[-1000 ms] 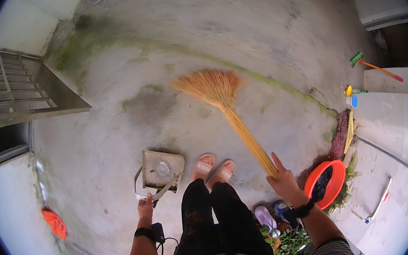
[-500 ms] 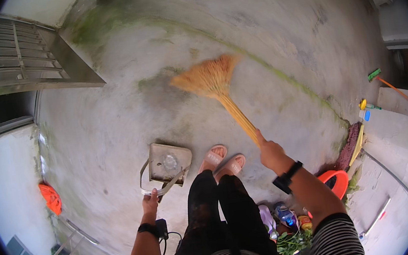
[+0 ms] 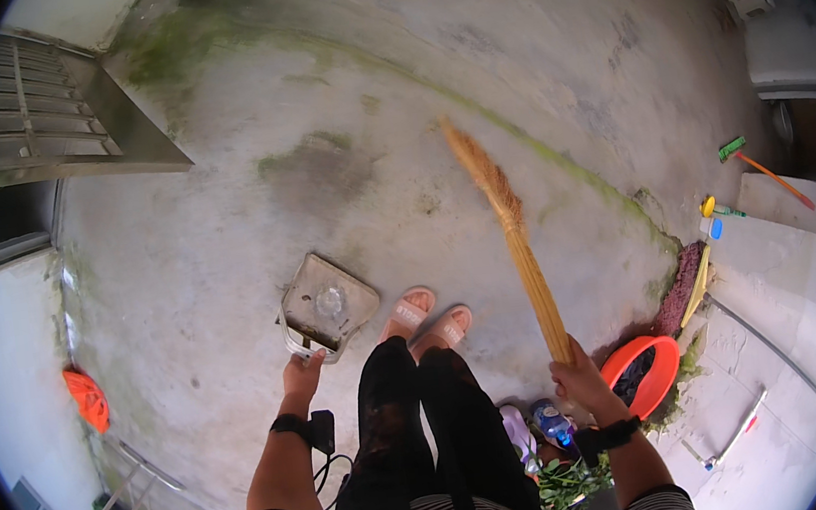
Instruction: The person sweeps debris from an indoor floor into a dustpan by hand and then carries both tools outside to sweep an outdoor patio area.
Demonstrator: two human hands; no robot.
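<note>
My right hand [image 3: 579, 377] is wrapped round the lower end of the handle of a straw broom [image 3: 531, 271]. The broom points away from me, its bristle head turned edge-on over the concrete floor. On the left, my left hand [image 3: 303, 372] closes on the pale looped handle of a dustpan [image 3: 329, 302]. The pan is grey and worn, with a whitish patch inside; whether it touches the floor I cannot tell. My feet, in pink slippers [image 3: 442, 328], stand just right of the dustpan.
An orange-red basin [image 3: 656, 383] with dark contents stands at the right wall, near a purple mop head [image 3: 679, 295]. Bottles and a leafy plant [image 3: 565, 487] are close by my right leg. An orange helmet-like object [image 3: 89, 398] lies at the left wall, below a metal window grille [image 3: 38, 101].
The broom has swung right and turned edge-on, its handle drawn back nearer my body. The dustpan has tilted and its handle has folded closer to the pan.
</note>
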